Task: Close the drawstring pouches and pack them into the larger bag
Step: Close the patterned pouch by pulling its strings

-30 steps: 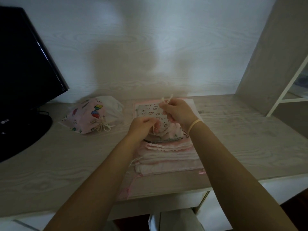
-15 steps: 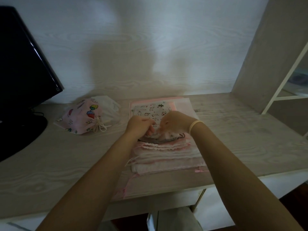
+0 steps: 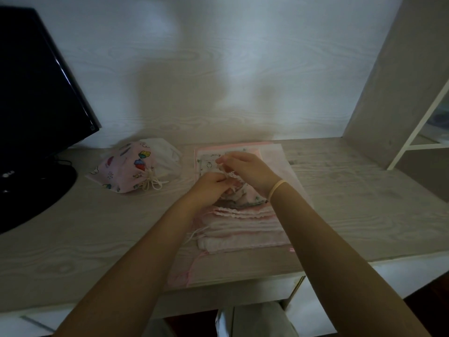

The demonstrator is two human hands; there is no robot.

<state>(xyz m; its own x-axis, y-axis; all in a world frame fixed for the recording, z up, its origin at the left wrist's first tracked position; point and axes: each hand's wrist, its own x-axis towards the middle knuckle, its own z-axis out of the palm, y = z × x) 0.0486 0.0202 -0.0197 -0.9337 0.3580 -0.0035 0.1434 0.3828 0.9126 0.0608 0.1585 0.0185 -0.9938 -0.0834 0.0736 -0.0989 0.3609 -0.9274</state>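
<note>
Over the fabric stack: both hands meet on the printed pouch.
Left hand: fingers pinched on its gathered mouth.
Right hand: clamped on the cord, now lifted from 0.5 s ago.
Closed pouch: on tabletop, left.

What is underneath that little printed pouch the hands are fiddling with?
The printed pouch lies atop a stack of folded pink pouches resting on a flat pink bag. How many are stacked, hands and top pouch hide.
</note>
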